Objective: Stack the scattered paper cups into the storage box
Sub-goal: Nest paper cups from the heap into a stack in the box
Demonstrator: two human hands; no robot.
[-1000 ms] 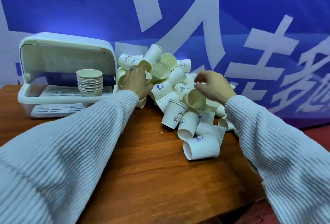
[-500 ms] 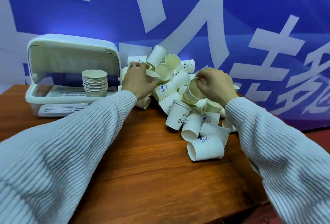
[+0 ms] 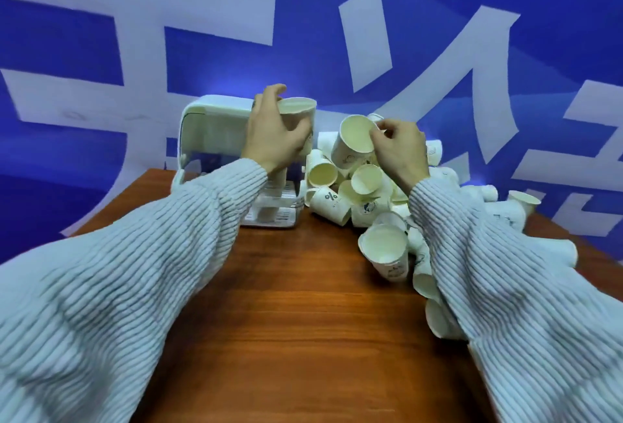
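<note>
My left hand (image 3: 273, 132) grips an upright white paper cup (image 3: 298, 110), lifted in front of the white storage box (image 3: 209, 119) with its clear lid raised. My right hand (image 3: 399, 149) pinches the rim of a second paper cup (image 3: 354, 142), tilted with its mouth toward me, above the heap. A pile of scattered paper cups (image 3: 367, 206) lies on the wooden table (image 3: 303, 321), right of the box. My left arm hides the inside of the box.
A blue banner with large white characters (image 3: 438, 34) hangs just behind the table. More cups (image 3: 519, 203) spill toward the right edge, partly under my right sleeve. The table's left edge (image 3: 111, 206) runs close beside the box.
Both hands have lifted a cup out of the pile. The left hand moved its cup up toward the box. The view swung left and closer.
</note>
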